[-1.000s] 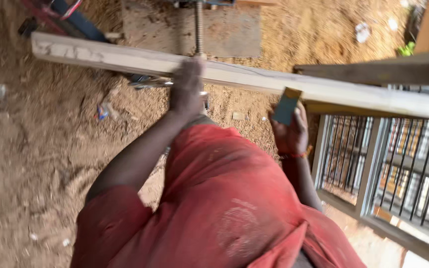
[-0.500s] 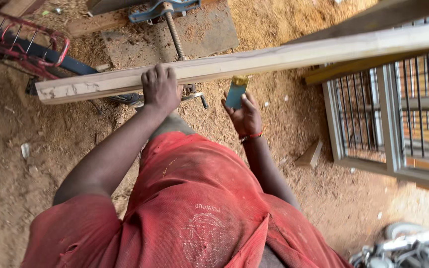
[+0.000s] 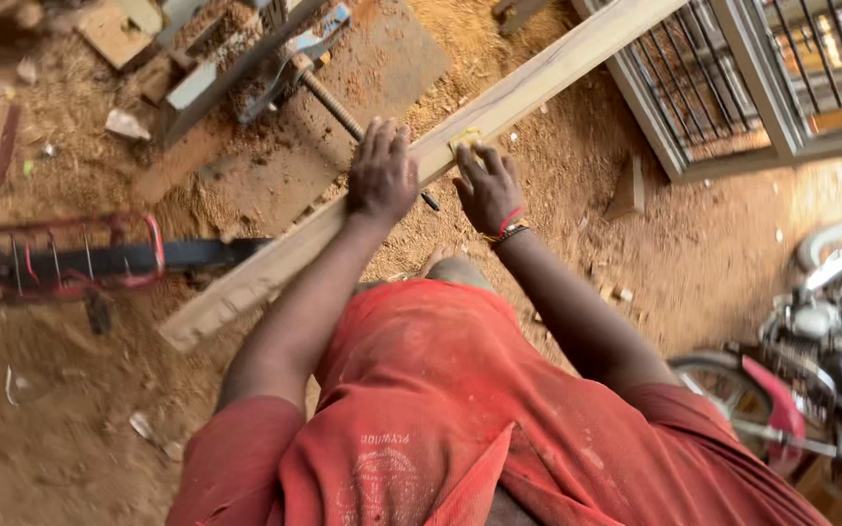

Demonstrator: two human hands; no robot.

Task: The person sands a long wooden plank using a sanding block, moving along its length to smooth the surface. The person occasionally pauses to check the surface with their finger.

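Nearest, a dusty red cotton shirt (image 3: 440, 419), both bare arms reaching forward from it. At lower right, a parked motorbike with red panels (image 3: 821, 360).

Beyond the shirt, the left hand (image 3: 382, 175) laid flat, palm down, on the long pale wooden plank (image 3: 275, 263), fingers close together and stretched across the plank's width, gripping nothing. Just to its right, the right hand (image 3: 487, 187), wrist ringed by a red and dark thread band (image 3: 509, 224), fingers spread and pressing down on a small yellowish sanding block (image 3: 465, 141); block mostly hidden under the fingertips, only its far edge showing, flat on the plank's top face.

Plank running diagonally from lower left to upper right, above sawdust-covered earth (image 3: 99, 419). Under the plank at left, a red wire-framed tool with a dark bar (image 3: 60, 258). Farther off, a blue-grey metal clamp with a threaded screw (image 3: 309, 68) on a flat worn board (image 3: 372, 58), and at upper right a grey barred metal window frame (image 3: 743, 78).
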